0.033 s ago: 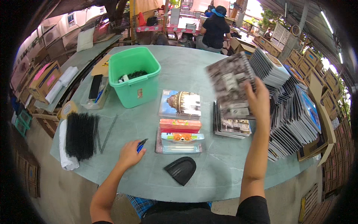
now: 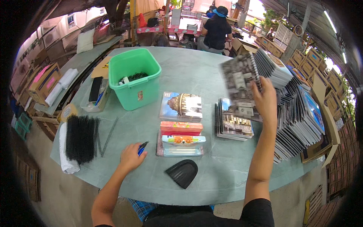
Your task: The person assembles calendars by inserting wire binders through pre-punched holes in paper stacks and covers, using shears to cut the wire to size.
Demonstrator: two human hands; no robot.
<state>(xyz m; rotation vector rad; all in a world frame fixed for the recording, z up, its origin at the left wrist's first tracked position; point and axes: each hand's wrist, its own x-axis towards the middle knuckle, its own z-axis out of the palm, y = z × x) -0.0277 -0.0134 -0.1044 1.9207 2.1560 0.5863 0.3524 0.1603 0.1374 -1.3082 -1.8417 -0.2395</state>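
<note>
- Far left, beyond the table (image 2: 143, 185): a bench (image 2: 99, 57) with a white pillow (image 2: 85, 41), a carton (image 2: 44, 81) and white rolls (image 2: 62, 85).
- Left side of the table: a tape roll (image 2: 69, 112), a white bundle (image 2: 69, 164), and beside it a thick bunch of black coils (image 2: 81, 140), with loose coils (image 2: 110, 137) just to the right.
- Farther back on the left: a clear box (image 2: 93, 108) with a black case (image 2: 96, 89) on it, then a green bin (image 2: 133, 92) containing black scraps.
- Left of centre, near: the left hand (image 2: 131, 157) rests low, fingers curled around blue-handled pliers (image 2: 142, 148).
- Centre, far to near: a dome-picture notebook (image 2: 181, 106), a red pack (image 2: 181, 128), a fox-face pack (image 2: 184, 140), and a black wedge (image 2: 183, 174).
- Right of centre: a pile of coil-bound notebooks (image 2: 233, 126). Partly over it, the right hand (image 2: 264, 92) holds up a grey notebook (image 2: 239, 83), slightly blurred, pinched near its coil edge, thumb on the cover; the other fingertips are hidden.
- Right: large, leaning notebook stacks (image 2: 298, 123) beside an open carton.
- Far: a person in black sits near another table.
</note>
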